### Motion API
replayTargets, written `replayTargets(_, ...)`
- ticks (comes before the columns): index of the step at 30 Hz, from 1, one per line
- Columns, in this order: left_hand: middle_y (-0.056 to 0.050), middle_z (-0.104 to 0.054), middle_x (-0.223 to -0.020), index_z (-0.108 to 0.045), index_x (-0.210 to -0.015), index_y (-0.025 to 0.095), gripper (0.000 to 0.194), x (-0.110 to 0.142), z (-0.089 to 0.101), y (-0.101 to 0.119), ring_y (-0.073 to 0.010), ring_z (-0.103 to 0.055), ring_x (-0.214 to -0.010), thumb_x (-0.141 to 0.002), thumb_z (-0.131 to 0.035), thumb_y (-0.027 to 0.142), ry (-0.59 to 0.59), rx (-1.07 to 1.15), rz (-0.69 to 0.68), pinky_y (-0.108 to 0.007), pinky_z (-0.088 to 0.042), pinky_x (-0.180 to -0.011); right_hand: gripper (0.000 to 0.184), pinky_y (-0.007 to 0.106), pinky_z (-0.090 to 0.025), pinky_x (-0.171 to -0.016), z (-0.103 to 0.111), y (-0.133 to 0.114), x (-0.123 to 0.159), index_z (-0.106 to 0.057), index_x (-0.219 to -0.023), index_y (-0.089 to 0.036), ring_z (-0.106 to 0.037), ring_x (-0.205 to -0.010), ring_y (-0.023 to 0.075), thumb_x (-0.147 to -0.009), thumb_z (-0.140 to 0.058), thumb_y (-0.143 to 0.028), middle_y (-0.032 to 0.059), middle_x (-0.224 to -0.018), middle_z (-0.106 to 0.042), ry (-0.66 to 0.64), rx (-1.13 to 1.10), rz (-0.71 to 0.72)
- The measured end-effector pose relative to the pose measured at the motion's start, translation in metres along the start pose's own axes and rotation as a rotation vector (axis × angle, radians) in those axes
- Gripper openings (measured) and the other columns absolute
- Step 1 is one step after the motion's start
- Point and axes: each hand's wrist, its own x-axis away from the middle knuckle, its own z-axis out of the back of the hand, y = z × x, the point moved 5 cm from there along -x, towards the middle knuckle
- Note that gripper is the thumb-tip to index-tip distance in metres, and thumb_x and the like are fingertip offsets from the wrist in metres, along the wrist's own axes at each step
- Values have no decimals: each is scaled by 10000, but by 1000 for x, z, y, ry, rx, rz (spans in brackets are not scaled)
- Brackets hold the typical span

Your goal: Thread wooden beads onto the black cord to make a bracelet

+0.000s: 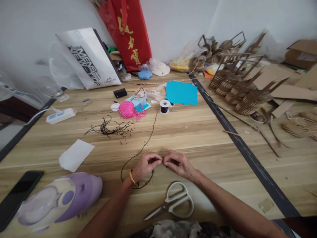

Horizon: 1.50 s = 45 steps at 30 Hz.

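Pinching tight together at a red bead [162,161], left fingers [157,163] and right fingers [169,163] might drop it if either slackens.

we face a plain pale-grey wall [183,19] under soft, diffuse light. before us spreads a broad light-brown wood-grain tabletop [198,135], crossed on the right by a long dark-grey band [251,159]; a matching dark border [15,142] runs along its left.
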Motion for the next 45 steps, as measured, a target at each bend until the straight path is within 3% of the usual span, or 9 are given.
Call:
replayTargets(8, -71, -700, -833, -693, -857, 122, 163, 1, 2, 0, -171, -613, -792, -784, -603, 236, 28, 107, 16, -278, -463, -760, 150, 255, -436, -637, -1, -4, 2, -607, -855, -171, -528, -717, 142, -923, -516, -268, 52, -781, -556, -34, 29, 38)
replayTargets(17, -40, -655, -787, -631, -869, 116, 205, 2, -5, -1, -133, -597, -743, -695, -702, 198, -52, 344, 69, -256, -467, -729, 152, 260, -432, -641, -2, -6, 2, -580, -849, -170, -521, -718, 145, -934, -497, -264, 50, -778, -541, -36, 39, 83)
replayTargets(29, -45, -619, -804, -642, -873, 120, 144, 4, -1, 6, -136, -568, -765, -744, -583, 143, -65, 168, 2, -240, -442, -714, 157, 267, -415, -630, 5, -4, 3, -543, -823, -180, -506, -700, 148, -941, -472, -256, 40, -753, -552, 68, 16, 33)
replayTargets(45, -9, -591, -600, -637, -807, 120, 302, 4, -2, 3, -111, -541, -561, -819, -571, 415, -89, 239, 62, -229, -423, -597, 141, 247, -406, -597, 1, -1, 5, -550, -850, -175, -500, -669, 128, -938, -477, -258, 31, -761, -543, 27, 50, 22)
